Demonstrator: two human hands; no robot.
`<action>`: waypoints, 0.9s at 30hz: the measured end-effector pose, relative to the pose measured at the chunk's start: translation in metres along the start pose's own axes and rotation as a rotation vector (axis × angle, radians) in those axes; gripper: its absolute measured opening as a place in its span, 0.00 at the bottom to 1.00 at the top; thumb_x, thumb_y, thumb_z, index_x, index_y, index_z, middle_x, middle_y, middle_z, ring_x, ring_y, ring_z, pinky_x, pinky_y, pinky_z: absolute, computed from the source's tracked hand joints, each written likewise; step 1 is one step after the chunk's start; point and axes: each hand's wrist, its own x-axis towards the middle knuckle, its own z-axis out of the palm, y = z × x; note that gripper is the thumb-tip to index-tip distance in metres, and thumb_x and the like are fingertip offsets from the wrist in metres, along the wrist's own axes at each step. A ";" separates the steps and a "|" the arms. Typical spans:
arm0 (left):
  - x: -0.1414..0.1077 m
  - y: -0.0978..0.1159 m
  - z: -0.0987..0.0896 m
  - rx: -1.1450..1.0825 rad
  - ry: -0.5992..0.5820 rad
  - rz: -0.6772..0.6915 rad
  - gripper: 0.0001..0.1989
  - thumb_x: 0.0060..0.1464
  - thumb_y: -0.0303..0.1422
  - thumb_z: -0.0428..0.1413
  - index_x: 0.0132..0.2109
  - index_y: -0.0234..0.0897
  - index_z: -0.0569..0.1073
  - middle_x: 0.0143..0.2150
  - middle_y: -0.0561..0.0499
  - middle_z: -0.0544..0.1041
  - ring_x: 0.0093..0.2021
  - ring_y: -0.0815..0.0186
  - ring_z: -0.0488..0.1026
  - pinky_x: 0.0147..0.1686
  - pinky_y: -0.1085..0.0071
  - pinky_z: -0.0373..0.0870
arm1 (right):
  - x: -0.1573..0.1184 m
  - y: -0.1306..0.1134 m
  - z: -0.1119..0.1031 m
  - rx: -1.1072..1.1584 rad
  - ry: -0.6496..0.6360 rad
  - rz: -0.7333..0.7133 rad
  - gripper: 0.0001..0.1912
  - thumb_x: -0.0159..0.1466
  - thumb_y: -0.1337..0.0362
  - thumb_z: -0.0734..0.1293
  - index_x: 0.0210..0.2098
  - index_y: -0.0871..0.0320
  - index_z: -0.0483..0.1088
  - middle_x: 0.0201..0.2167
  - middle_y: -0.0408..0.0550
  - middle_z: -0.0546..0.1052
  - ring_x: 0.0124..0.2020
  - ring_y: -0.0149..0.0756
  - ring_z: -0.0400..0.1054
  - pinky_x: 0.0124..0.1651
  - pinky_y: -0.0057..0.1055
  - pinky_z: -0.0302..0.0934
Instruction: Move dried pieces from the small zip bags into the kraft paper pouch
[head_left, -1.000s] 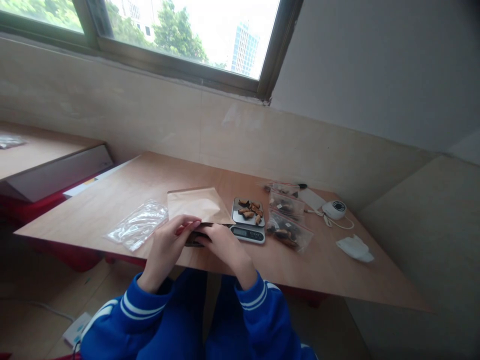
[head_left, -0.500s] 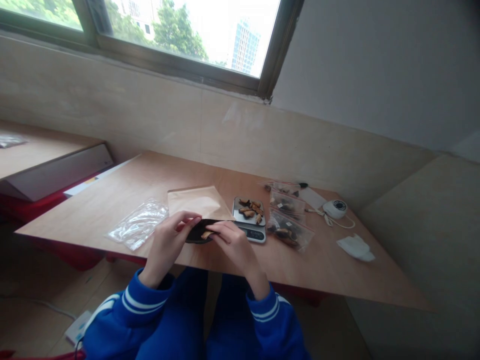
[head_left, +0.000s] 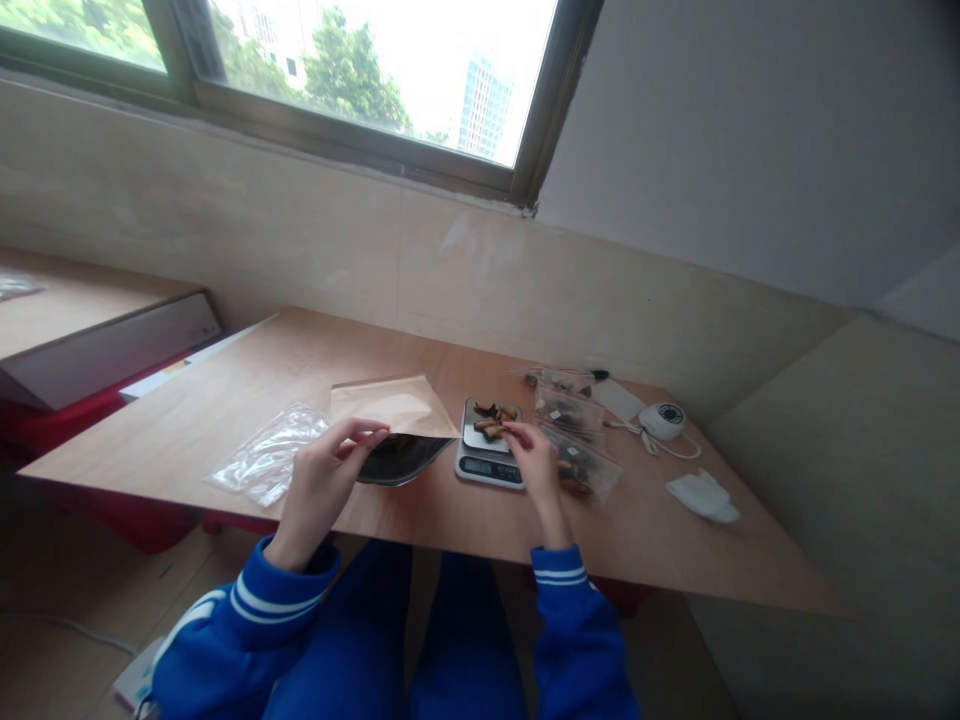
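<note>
My left hand (head_left: 324, 482) pinches the edge of a brown paper bag (head_left: 390, 400), whose dark mouth is held open toward me. To the right of the bag stands a small digital scale (head_left: 491, 476) with several dried brown pieces (head_left: 487, 412) on its metal plate. My right hand (head_left: 534, 462) is over the plate's right edge, its fingertips pressed together at one of the pieces. Whether that piece is lifted off the plate is too small to tell.
Clear plastic bags (head_left: 271, 450) lie left of the paper bag. Several zip bags with dark dried pieces (head_left: 568, 412) lie right of the scale. Farther right are a white camera (head_left: 661, 421) with its cable and a crumpled white tissue (head_left: 703, 496). A wall backs the table.
My right hand has moved from the bag's mouth rightward to the scale. The piece it held there is no longer in view at the mouth, which now gapes wider. My left hand still holds the bag.
</note>
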 end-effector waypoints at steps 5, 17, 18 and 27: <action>-0.003 -0.002 0.000 -0.008 -0.014 0.003 0.15 0.53 0.47 0.55 0.36 0.41 0.76 0.35 0.53 0.80 0.34 0.64 0.77 0.37 0.72 0.73 | 0.000 0.010 0.008 -0.201 -0.137 -0.098 0.09 0.61 0.64 0.63 0.37 0.57 0.75 0.36 0.50 0.76 0.32 0.37 0.69 0.39 0.34 0.64; -0.003 0.001 -0.002 -0.009 -0.015 0.017 0.15 0.52 0.48 0.55 0.35 0.42 0.76 0.33 0.53 0.80 0.34 0.64 0.77 0.38 0.71 0.73 | 0.004 0.018 0.026 -0.293 -0.212 -0.158 0.02 0.59 0.69 0.68 0.33 0.57 0.72 0.36 0.48 0.72 0.40 0.41 0.70 0.45 0.36 0.63; -0.003 0.001 -0.002 -0.012 -0.015 0.015 0.15 0.52 0.47 0.55 0.35 0.42 0.76 0.33 0.53 0.80 0.33 0.64 0.77 0.38 0.71 0.73 | 0.004 0.018 0.025 -0.283 -0.220 -0.161 0.02 0.59 0.68 0.69 0.33 0.58 0.73 0.36 0.48 0.72 0.39 0.41 0.70 0.45 0.36 0.63; -0.003 0.001 -0.002 -0.019 -0.021 0.023 0.15 0.53 0.47 0.55 0.35 0.42 0.76 0.34 0.53 0.80 0.35 0.64 0.77 0.38 0.71 0.73 | -0.001 0.021 0.017 -0.110 -0.193 -0.178 0.06 0.61 0.66 0.66 0.35 0.55 0.77 0.33 0.46 0.73 0.36 0.36 0.70 0.43 0.34 0.64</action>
